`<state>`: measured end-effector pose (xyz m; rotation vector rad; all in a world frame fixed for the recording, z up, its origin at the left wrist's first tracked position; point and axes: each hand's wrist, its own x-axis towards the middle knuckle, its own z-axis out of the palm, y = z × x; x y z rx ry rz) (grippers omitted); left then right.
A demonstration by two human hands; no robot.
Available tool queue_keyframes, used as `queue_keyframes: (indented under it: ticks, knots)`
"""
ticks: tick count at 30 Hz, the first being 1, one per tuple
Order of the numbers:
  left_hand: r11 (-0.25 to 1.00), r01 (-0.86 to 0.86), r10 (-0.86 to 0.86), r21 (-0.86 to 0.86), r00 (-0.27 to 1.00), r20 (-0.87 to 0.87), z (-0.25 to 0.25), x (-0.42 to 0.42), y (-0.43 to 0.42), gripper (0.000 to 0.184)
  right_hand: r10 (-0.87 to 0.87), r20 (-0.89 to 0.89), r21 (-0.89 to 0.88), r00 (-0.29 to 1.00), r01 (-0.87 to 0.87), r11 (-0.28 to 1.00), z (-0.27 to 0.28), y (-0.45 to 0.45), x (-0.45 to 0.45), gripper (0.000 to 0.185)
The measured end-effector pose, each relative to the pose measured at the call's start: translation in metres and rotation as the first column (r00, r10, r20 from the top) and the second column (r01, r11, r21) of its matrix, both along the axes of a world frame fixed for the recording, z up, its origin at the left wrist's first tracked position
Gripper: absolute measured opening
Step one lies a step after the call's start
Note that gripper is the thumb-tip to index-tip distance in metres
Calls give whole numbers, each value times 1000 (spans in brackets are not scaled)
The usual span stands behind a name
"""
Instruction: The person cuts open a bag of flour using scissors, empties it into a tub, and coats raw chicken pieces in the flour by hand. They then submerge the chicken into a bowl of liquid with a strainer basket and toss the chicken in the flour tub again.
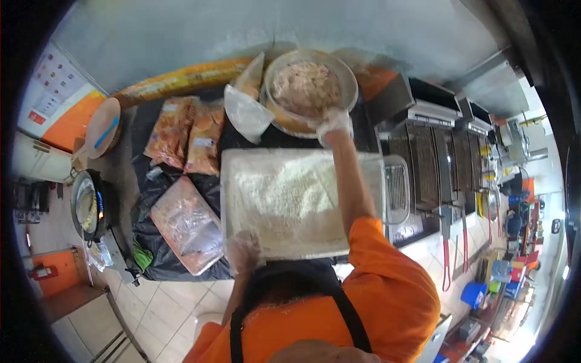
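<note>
the right hand (334, 126), in a clear glove, is stretched out to the far side, at the near right edge of the metal bowl (350, 75). its forearm runs away from the orange sleeve (387, 260) almost straight, leaning a little left, and passes above the right part of the tray (226, 187). the fingers are blurred against the bowl's edge, so i cannot tell whether they are spread, closed or gripping anything.

the left hand (245, 249), also gloved, is at the tray's near left corner, its forearm short in view and kept close to the body. its fingers point away from the person; i cannot tell whether they grip the edge or only lie against it.

the tray sits directly in front of the person, with white powder (290, 187) heaped mostly toward its far side and spread thin nearer. the bowl stands just beyond it, filled with pale, lumpy pieces (305, 88).

left of the bowl is a clear plastic bag (249, 115); farther left lie two bags of orange-red food (187, 133). a plastic-wrapped pack (186, 224) lies left of the tray, near side. a wire basket (397, 187) is just right of the tray.
</note>
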<state>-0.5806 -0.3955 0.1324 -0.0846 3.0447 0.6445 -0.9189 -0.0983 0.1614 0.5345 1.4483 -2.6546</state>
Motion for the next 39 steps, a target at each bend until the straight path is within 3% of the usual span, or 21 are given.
queue_keyframes:
  ticks: [1, 2, 3, 4, 6, 7, 8, 9, 10, 11, 12, 13, 16, 21, 25, 28, 31, 33, 35, 37, 39]
  knots:
    - [1000, 27, -28, -7, 997, -75, -1, -6, 0, 16, -81, -91, -376, 993, 41, 926, 20, -23, 4, 43]
    - [982, -181, 186, 56, 977, -107, -61, 13, -7, 23, -127, -134, -483, 983, 47, 874, 24, -32, 2, 45]
    - [984, -167, 171, 55, 983, -73, -58, 33, -7, 23, -142, -101, -477, 985, 77, 875, 8, -21, 19, 45]
    - [995, -99, 103, 32, 977, -184, -52, 33, -5, 21, -118, -173, -224, 978, 78, 972, 1, -10, 27, 45]
    - [999, -50, 50, -19, 998, -40, 13, -3, 10, 20, 31, -308, 307, 951, 68, 949, 2, -5, 19, 44]
    - [997, -67, 65, -24, 996, -62, 7, -5, 4, 20, -16, -258, -135, 966, -20, 991, 43, -31, 29, 40]
    - [998, -41, 40, -56, 999, -12, -5, -8, -1, 26, -70, -139, -552, 988, -18, 834, 85, -57, 38, 37]
    - [996, -6, 11, -85, 998, 59, -5, -10, -3, 32, -30, -169, -522, 985, -64, 851, 83, -56, 37, 37]
    - [985, -97, 97, -144, 995, -5, -9, -7, 4, 27, 16, -189, -269, 982, -67, 961, 64, -42, 26, 38]
    - [979, -181, 186, -97, 982, 39, -57, 15, 0, 28, 131, -158, 352, 979, -68, 934, 40, -15, 14, 38]
    - [995, -99, 100, -28, 995, 18, -87, 28, -8, 28, 214, -7, 892, 977, -91, 442, 31, -1, 2, 38]
    - [998, -44, 44, 35, 999, -17, -101, 37, -14, 29, 211, 110, 993, 971, -116, 12, 29, -2, 0, 38]
    - [990, -138, 143, 37, 955, -261, -12, -3, 2, 33, 318, -11, 888, 948, 155, -434, 53, -40, 49, 39]
    - [999, -36, 40, -29, 987, 158, -71, 22, 1, 28, 164, 297, 872, 941, -197, -447, 60, -13, -9, 40]
    - [986, -160, 145, -45, 962, -231, -43, 0, -4, 33, 343, 54, 826, 938, 152, -542, 63, -48, 51, 40]
    - [988, -79, 78, -132, 997, -17, -52, 33, -1, 32, 192, 311, 840, 931, -175, -513, 55, -25, -3, 41]
    - [991, -132, 131, 6, 987, 88, -10, 5, 3, 33, 226, 274, 853, 935, -128, -507, 51, -24, 26, 41]
    - [985, -154, 159, 79, 985, -70, -40, 4, 1, 36, 337, 156, 835, 928, 58, -547, 54, -36, 58, 42]
    - [957, -288, 284, 31, 915, -286, -35, 7, 7, 28, 311, 208, 823, 927, 7, -569, 52, -31, 33, 42]
    - [968, -244, 246, 49, 969, -28, 1, 11, 7, 32, 176, 377, 814, 909, -235, -531, 48, -16, -11, 43]
    - [961, -263, 245, 81, 951, 188, 4, 1, 9, 35, 202, 342, 823, 918, -189, -536, 48, -26, -5, 43]
